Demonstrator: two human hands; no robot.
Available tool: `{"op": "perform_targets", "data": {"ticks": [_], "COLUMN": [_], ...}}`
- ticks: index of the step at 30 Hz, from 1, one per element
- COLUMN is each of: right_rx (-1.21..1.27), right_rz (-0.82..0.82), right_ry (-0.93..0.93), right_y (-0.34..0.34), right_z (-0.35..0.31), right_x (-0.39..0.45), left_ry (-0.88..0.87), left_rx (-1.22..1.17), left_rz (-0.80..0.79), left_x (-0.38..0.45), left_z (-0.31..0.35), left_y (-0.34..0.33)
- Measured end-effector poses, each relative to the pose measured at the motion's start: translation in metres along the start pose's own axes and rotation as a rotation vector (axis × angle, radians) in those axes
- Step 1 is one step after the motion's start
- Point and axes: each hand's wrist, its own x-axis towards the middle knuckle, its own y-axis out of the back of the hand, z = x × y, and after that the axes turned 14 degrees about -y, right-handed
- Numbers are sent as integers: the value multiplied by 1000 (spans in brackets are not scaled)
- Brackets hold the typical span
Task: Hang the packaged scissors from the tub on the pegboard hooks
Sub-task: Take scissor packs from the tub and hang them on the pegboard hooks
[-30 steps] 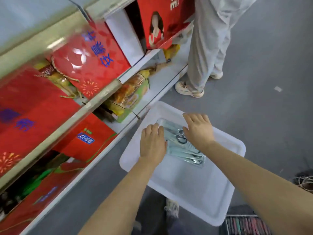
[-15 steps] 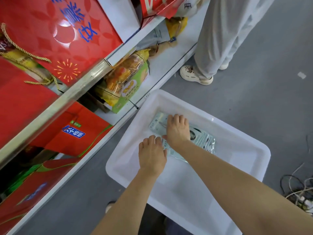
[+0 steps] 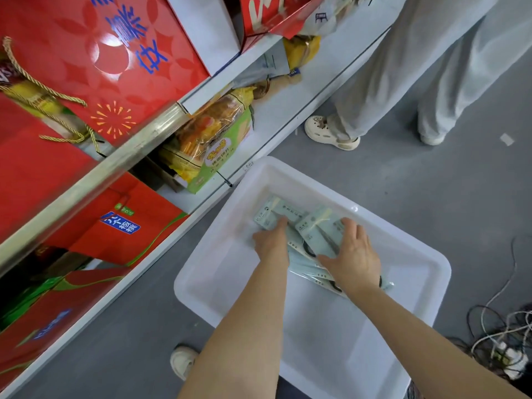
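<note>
Both your hands, left and right, press flat on the scissor packs in the tub; pinch just one pack's top.

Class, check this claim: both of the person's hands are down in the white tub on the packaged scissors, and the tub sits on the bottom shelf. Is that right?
One error. The white tub sits on the grey floor beside the shelf, not on it, as the head view shows. Both the left hand and right hand are on the packaged scissors.

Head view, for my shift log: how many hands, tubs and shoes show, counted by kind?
Hands in the tub: 2, left hand and right hand
White tub: 1
Shoes: 3, at and
Total: 6
</note>
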Motion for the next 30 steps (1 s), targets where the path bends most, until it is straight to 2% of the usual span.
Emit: {"op": "perform_targets", "data": {"ticks": [3, 8, 12, 16, 21, 25, 30], "right_rx": [122, 327, 488, 675, 865, 987, 1127], "right_rz": [-19, -79, -147, -165, -191, -222, -335], "right_ry": [-46, -76, -134, -158, -62, 126, 372], "right_y": [3, 9, 17, 40, 88, 135, 192], "right_z": [5, -4, -13, -25, -68, -133, -221], "right_x": [-8, -14, -20, -30, -60, -97, -157], "left_ry": [14, 31, 11, -166, -451, -647, -892], "left_rx": [-124, -3, -186, -270, -316, -374, -393], "left_rz": [53, 118, 119, 77, 91, 152, 286], "left_x": [9, 16, 6, -30, -82, -129, -193], "left_z": [4, 4, 5, 19, 80, 149, 227], "left_y": [-7, 5, 21, 42, 104, 171, 259]}}
